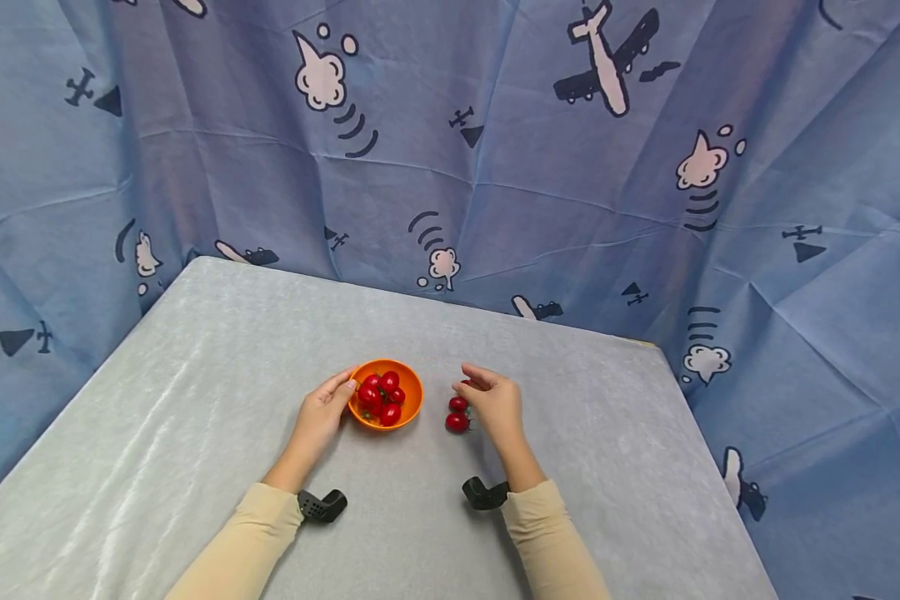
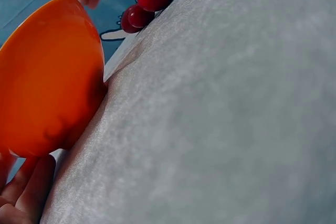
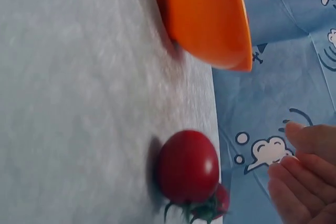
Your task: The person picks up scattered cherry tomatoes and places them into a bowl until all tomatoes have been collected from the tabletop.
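Note:
An orange bowl [image 1: 417, 405] holding several red cherry tomatoes [image 1: 371, 394] stands on the table. My left hand [image 1: 324, 408] grips its left side, thumb at the rim and fingers against the outside. To the right of the bowl, three more cherry tomatoes [image 1: 457, 422] with green stems lie in a short row, the farthest partly covered by my right hand [image 1: 499, 407]. That hand hovers over the row's far end, fingers loosely bent. In the right wrist view, nothing shows between its fingers [image 3: 296, 190], and the nearest tomato [image 3: 188, 166] rests on the cloth.
A pale grey cloth covers the table [image 1: 217, 400]. Behind it hangs a blue curtain [image 1: 420, 167] printed with planes and clouds. Each wrist carries a black camera mount [image 1: 322, 506] close above the tabletop.

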### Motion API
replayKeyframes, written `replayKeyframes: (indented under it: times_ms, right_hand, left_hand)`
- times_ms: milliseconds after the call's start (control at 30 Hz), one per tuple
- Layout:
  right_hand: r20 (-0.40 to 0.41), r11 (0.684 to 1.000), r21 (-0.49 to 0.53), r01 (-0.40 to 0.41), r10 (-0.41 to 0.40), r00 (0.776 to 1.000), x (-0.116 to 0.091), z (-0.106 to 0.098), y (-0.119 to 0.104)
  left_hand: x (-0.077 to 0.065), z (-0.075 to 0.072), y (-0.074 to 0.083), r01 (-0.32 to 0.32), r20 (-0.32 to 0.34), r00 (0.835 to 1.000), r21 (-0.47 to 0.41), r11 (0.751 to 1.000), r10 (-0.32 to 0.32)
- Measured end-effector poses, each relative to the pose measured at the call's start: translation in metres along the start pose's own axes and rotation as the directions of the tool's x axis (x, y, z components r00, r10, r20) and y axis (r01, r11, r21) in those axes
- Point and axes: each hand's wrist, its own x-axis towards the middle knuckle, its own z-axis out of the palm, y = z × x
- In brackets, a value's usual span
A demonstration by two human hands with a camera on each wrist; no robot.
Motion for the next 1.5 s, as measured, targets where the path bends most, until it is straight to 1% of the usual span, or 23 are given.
replayKeyframes:
  times_ms: [233,367,533,667,767,1033,1267,1500]
  right_hand:
    - [-0.029,1.000,-0.004,0.004,-0.004,1.000,0.002,-0.009,0.010]
    - [-0.033,1.000,0.000,0.006,-0.006,0.999,0.003,-0.012,0.014]
    - [-0.033,1.000,0.000,0.009,-0.009,0.999,0.003,-0.014,0.018]
    - [-0.031,1.000,-0.011,0.007,-0.008,0.999,0.004,-0.015,0.020]
    - [-0.033,1.000,-0.027,0.001,-0.002,0.999,0.005,-0.015,0.023]
    - [-0.032,0.999,-0.040,-0.032,0.031,0.999,0.010,-0.013,0.030]
    - [-0.041,0.997,-0.050,-0.057,0.055,0.998,0.013,-0.009,0.035]
    - [-0.044,0.998,-0.036,-0.051,0.049,0.998,0.017,-0.007,0.040]
  left_hand:
    - [0.000,0.001,0.001,0.002,0.003,1.000,-0.019,1.000,-0.002]
    - [0.000,0.001,0.001,-0.004,0.006,1.000,-0.030,1.000,0.004]
    - [0.000,0.001,0.001,0.006,0.011,1.000,-0.019,1.000,-0.006]
    - [-0.001,0.001,0.001,0.011,0.013,1.000,-0.027,1.000,-0.010]
    - [0.000,0.001,0.001,0.012,0.008,1.000,-0.038,0.999,-0.012]
    - [0.001,0.001,0.000,0.015,0.000,1.000,-0.021,1.000,-0.015]
    - [0.000,0.001,-0.001,0.022,0.009,1.000,-0.015,1.000,-0.022]
    - [0.000,0.000,0.000,0.025,0.004,1.000,-0.017,1.000,-0.025]
